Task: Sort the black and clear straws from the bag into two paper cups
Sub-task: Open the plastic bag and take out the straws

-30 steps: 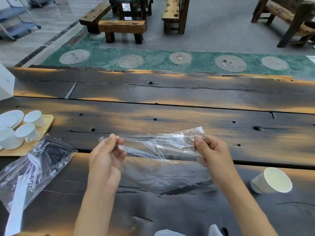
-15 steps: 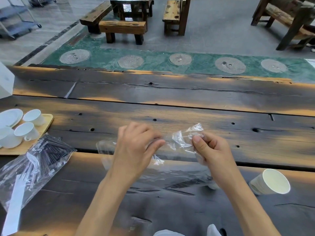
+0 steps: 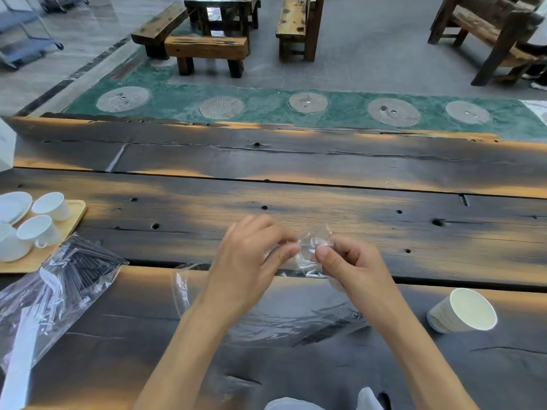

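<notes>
— Looking at the dark wood table [image 3: 325, 184], how much of the sorting is done?

— Almost none, I think. Both hands are busy with a clear plastic bag [image 3: 296, 318] in the middle, near the person. The left hand [image 3: 251, 261] and the right hand [image 3: 352, 261] are close together, almost touching, and their fingers are pinched shut on the crinkly top of that bag.

— Are there straws in it?

— I can see a few thin dark streaks low in it, maybe black straws. I cannot tell about clear ones.

— Where are the rest?

— A second bag [image 3: 56, 297] lies at the near left, full of black straws [image 3: 83, 267], just beside a wooden tray [image 3: 74, 214] with white teacups [image 3: 38, 232].

— And the paper cups?

— One paper cup [image 3: 463, 310] lies tipped on its side at the near right. It looks empty. I cannot see a second cup for sure.

— So what is left?

— Opening the bag, standing the cups up, and putting every straw in.
</notes>
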A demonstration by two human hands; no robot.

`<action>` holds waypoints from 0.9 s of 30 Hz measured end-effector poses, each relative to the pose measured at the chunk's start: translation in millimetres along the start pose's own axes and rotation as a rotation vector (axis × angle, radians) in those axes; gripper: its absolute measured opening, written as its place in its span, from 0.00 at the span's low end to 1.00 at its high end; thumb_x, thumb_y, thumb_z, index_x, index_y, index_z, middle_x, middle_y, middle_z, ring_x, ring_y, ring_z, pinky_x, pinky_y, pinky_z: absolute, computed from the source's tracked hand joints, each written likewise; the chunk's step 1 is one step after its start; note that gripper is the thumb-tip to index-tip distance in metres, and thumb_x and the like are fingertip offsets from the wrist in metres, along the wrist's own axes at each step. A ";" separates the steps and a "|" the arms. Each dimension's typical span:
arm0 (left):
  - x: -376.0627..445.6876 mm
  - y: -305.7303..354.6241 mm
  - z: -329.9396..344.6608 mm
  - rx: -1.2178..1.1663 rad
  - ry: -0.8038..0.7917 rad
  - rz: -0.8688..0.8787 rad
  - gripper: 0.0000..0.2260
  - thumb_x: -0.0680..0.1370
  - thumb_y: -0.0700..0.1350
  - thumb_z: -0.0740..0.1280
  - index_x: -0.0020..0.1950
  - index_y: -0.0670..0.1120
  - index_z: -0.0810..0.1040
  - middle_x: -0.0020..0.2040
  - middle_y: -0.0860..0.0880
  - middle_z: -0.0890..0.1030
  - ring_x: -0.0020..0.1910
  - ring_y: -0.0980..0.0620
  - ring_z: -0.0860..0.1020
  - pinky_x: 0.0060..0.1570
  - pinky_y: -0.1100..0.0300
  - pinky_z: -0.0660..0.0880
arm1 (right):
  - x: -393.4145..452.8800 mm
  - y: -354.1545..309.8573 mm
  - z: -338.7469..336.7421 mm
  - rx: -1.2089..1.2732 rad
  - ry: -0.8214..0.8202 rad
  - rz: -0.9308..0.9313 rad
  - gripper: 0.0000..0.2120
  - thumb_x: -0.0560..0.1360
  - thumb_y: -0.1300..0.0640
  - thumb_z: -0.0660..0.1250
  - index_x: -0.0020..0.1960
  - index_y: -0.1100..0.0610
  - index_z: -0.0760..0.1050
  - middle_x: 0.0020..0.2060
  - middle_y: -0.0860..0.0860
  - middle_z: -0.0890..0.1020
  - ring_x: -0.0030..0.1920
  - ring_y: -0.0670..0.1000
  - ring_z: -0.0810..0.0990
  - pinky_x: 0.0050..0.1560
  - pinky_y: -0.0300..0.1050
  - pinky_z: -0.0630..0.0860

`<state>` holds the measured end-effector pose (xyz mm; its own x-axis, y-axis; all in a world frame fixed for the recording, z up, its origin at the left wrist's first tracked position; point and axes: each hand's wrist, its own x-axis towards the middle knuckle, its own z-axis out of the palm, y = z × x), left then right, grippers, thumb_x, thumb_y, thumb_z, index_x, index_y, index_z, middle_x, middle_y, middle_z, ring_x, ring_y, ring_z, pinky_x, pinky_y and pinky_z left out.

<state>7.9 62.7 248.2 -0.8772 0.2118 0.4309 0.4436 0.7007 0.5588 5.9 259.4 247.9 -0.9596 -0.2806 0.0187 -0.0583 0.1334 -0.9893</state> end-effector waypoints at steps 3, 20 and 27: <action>3.2 1.8 2.5 -0.046 0.088 0.004 0.10 0.80 0.47 0.68 0.42 0.43 0.82 0.37 0.51 0.80 0.38 0.50 0.75 0.40 0.51 0.72 | -1.6 0.3 1.2 -0.019 -0.026 0.006 0.15 0.77 0.49 0.65 0.31 0.48 0.73 0.27 0.45 0.66 0.28 0.44 0.62 0.30 0.36 0.60; 4.1 -16.0 -35.9 0.073 0.445 -0.278 0.09 0.81 0.45 0.65 0.60 0.46 0.78 0.58 0.47 0.77 0.59 0.47 0.71 0.58 0.62 0.66 | 0.5 -12.0 -17.0 0.263 0.202 -0.052 0.10 0.77 0.56 0.64 0.42 0.60 0.78 0.30 0.51 0.79 0.28 0.52 0.77 0.31 0.41 0.72; -36.0 -36.1 5.6 -0.065 0.814 -0.593 0.21 0.77 0.37 0.68 0.69 0.42 0.70 0.70 0.40 0.66 0.70 0.45 0.67 0.72 0.51 0.64 | 11.8 -48.7 -0.4 0.414 0.215 -0.126 0.10 0.79 0.58 0.62 0.52 0.61 0.80 0.45 0.59 0.87 0.39 0.61 0.86 0.38 0.46 0.81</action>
<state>22.4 33.6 208.6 -0.5779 -0.7057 0.4099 0.0069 0.4980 0.8671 -2.8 249.9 296.4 -0.9899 -0.0616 0.1279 -0.1047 -0.2910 -0.9510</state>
